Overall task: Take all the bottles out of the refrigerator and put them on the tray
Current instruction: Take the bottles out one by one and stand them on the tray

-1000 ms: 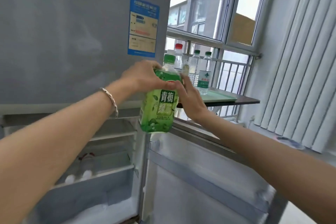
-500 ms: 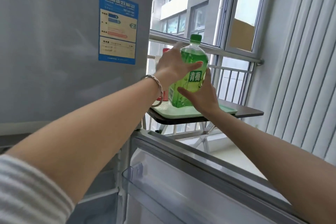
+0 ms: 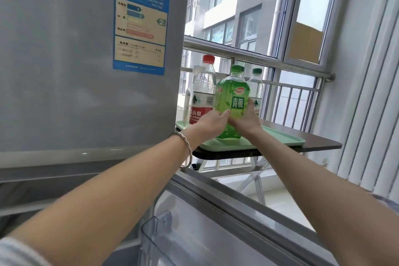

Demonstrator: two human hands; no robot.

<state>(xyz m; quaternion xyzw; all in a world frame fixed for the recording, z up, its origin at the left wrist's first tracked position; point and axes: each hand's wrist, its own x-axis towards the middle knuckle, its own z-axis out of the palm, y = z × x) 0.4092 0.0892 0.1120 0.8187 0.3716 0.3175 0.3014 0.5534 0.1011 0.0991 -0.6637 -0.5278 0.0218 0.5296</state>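
A green drink bottle with a green cap stands upright on the pale green tray. My left hand grips its lower left side and my right hand grips its lower right side. Behind it on the tray stand a clear water bottle with a red cap and red label and a clear bottle with a green cap. The grey refrigerator fills the left, and its open lower door lies under my arms.
The tray rests on a small dark folding table by the window railing. White vertical blinds hang at the right. A clear door shelf juts from the refrigerator door below my left arm.
Both hands carried the green bottle from in front of the refrigerator rightward and down onto the tray. My grip slid from the bottle's upper part to its lower part.
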